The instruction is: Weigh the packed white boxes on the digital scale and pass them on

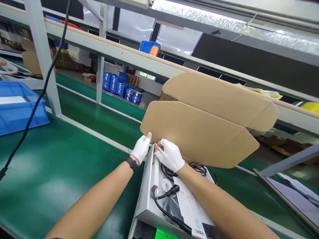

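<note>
Head view: left hand (141,148) fingers clamped on cardboard flap (199,132) edge; right hand (170,155) pinches same flap over open box (147,199).

Two hands (141,148) (170,155); two cardboard flaps (199,132) (219,99); one box (147,196); one blue bin (22,113).

No writing is coming through clearly enough to read. The white leaflet (190,204) lying in the open box (147,202) is showing fine printed lines and a round blue emblem, all too small to make out. The green label (164,234) at the bottom edge is showing dark letters, cut off and blurred
</note>
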Demonstrator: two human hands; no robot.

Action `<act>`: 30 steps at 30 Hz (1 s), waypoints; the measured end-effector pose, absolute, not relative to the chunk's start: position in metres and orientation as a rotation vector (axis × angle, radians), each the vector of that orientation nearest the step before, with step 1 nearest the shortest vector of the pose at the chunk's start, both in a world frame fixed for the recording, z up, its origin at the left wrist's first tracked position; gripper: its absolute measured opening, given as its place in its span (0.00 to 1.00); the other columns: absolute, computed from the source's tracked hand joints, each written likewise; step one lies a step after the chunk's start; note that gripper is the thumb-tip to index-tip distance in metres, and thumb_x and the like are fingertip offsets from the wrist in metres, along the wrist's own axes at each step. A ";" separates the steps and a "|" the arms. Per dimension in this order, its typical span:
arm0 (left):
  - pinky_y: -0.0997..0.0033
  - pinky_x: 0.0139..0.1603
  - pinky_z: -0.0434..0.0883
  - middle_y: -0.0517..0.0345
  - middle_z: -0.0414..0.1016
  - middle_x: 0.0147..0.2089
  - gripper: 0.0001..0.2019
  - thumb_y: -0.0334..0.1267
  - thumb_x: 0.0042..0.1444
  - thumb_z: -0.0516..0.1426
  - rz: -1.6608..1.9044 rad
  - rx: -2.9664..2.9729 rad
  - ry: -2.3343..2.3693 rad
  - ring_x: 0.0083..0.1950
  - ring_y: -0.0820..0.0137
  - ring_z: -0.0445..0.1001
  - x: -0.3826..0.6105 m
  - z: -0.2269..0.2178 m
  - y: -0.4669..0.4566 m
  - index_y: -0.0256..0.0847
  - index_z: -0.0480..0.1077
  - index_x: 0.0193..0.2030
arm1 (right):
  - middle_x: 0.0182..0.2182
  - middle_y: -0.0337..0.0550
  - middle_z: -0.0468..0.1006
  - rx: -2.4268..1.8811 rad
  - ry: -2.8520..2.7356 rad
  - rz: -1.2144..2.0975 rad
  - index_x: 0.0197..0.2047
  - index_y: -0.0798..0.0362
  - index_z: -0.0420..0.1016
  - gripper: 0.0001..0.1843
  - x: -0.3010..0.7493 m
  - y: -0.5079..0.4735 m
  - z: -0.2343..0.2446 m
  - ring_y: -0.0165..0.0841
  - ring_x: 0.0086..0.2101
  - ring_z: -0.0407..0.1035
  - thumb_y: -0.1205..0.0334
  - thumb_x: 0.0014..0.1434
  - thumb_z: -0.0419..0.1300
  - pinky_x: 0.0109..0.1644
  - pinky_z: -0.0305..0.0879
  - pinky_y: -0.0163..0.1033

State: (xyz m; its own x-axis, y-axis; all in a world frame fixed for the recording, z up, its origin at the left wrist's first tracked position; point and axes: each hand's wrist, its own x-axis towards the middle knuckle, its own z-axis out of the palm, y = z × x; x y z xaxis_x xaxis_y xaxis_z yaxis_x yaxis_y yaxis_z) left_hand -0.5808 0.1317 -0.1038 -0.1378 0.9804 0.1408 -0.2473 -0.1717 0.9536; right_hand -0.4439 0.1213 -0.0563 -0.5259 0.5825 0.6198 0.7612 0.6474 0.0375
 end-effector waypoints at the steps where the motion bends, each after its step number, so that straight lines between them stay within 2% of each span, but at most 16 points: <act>1: 0.66 0.43 0.69 0.47 0.76 0.35 0.27 0.64 0.55 0.50 1.541 1.072 1.050 0.39 0.63 0.74 -0.580 -0.105 0.135 0.38 0.69 0.32 | 0.27 0.43 0.74 -1.038 -2.280 -0.419 0.30 0.53 0.68 0.08 -0.444 0.123 -0.060 0.35 0.29 0.69 0.61 0.60 0.54 0.36 0.62 0.37; 4: 0.67 0.39 0.68 0.51 0.73 0.28 0.27 0.64 0.54 0.50 1.565 1.102 1.141 0.34 0.65 0.72 -0.581 -0.108 0.140 0.40 0.65 0.25 | 0.28 0.43 0.75 -0.997 -2.315 -0.450 0.30 0.52 0.68 0.11 -0.444 0.125 -0.065 0.35 0.30 0.70 0.61 0.63 0.52 0.37 0.62 0.36; 6: 0.68 0.37 0.67 0.52 0.72 0.27 0.26 0.64 0.54 0.50 1.573 1.110 1.168 0.33 0.65 0.71 -0.581 -0.109 0.141 0.40 0.64 0.23 | 0.29 0.43 0.75 -0.977 -2.344 -0.472 0.30 0.52 0.69 0.12 -0.444 0.126 -0.065 0.35 0.31 0.70 0.61 0.64 0.50 0.38 0.62 0.36; 17: 0.67 0.38 0.68 0.49 0.75 0.28 0.25 0.62 0.52 0.54 1.586 1.067 1.066 0.34 0.63 0.73 -0.581 -0.117 0.149 0.39 0.70 0.28 | 0.29 0.44 0.75 -0.971 -2.363 -0.494 0.28 0.52 0.68 0.13 -0.443 0.130 -0.071 0.35 0.32 0.69 0.62 0.64 0.50 0.39 0.63 0.37; 30: 0.66 0.40 0.68 0.48 0.76 0.29 0.27 0.64 0.52 0.53 1.593 1.044 1.052 0.36 0.62 0.74 -0.579 -0.119 0.149 0.38 0.70 0.28 | 0.28 0.44 0.74 -0.984 -2.356 -0.492 0.28 0.51 0.67 0.13 -0.444 0.129 -0.071 0.36 0.31 0.69 0.62 0.64 0.49 0.38 0.63 0.38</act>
